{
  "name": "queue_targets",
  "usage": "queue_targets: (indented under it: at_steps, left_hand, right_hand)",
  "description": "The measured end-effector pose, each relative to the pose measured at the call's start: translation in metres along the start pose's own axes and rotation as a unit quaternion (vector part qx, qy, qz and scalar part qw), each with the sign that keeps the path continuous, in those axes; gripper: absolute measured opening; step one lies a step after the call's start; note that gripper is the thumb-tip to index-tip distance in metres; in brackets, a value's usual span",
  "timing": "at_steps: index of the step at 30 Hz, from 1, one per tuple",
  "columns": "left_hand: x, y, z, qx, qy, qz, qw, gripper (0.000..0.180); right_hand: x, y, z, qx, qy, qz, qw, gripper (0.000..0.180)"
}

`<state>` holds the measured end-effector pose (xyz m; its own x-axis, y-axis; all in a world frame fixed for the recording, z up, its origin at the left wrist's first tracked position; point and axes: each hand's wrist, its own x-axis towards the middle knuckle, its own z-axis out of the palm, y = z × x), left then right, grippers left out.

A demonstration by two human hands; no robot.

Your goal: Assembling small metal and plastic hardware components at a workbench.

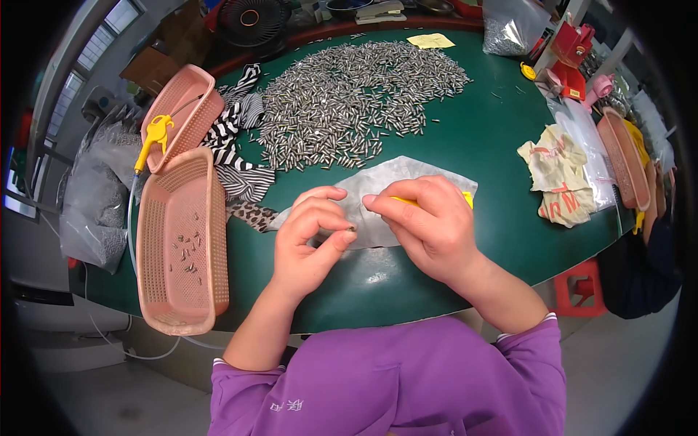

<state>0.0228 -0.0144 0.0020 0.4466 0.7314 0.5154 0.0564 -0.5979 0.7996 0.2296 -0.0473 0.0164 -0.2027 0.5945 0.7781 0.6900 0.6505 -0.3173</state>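
My left hand (309, 236) is held over a grey cloth (374, 185), thumb and fingertips curled together. A tiny metal piece (351, 229) shows at the thumb tip, its form mostly hidden. To its right, my right hand (440, 225) has its fingers closed around a slim yellow object (467, 199), which shows on both sides of the fist; its kind is hidden. The two hands are close but apart. Beyond them lies a broad heap of small silvery metal pins (349, 94) on the green tabletop (509, 131).
At left stand two pink plastic baskets; the nearer basket (218, 254) holds several pins. A yellow air blow gun (156, 138) rests on the farther basket (185, 87). Striped cloths (243, 145) lie beside them. Crumpled cloth (556, 174) and a plastic bag (516, 25) are right. Another person's arm (654, 196) shows.
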Motion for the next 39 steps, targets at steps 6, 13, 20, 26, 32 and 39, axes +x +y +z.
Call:
queue_targets:
  at_steps: [6, 13, 20, 26, 32, 39]
  left_hand:
    - [0.0002, -0.0021, -0.0011, -0.006, 0.03, 0.008, 1.0, 0.013]
    - [0.001, -0.0011, -0.0004, -0.001, 0.037, 0.021, 0.999, 0.014]
    - [0.0021, 0.0017, -0.0021, 0.036, 0.001, 0.023, 0.999, 0.013]
    - [0.0012, -0.0006, -0.0017, 0.007, 0.025, 0.015, 1.0, 0.012]
    - [0.0014, -0.0002, -0.0005, -0.001, 0.039, 0.023, 0.999, 0.012]
    - [0.002, -0.0019, -0.0008, 0.024, 0.026, 0.027, 0.999, 0.012]
  right_hand:
    - [-0.0016, -0.0088, 0.0018, 0.11, -0.032, 0.039, 0.993, 0.03]
    - [-0.0012, -0.0094, 0.0024, 0.14, -0.04, 0.025, 0.989, 0.028]
    - [-0.0012, -0.0083, 0.0003, 0.017, -0.035, -0.016, 0.999, 0.027]
    - [-0.0016, -0.0078, 0.0019, 0.121, -0.025, 0.026, 0.992, 0.029]
    - [-0.0025, -0.0093, 0.0035, 0.145, -0.039, 0.031, 0.988, 0.025]
    - [-0.0025, -0.0095, 0.001, 0.123, -0.044, 0.035, 0.991, 0.025]
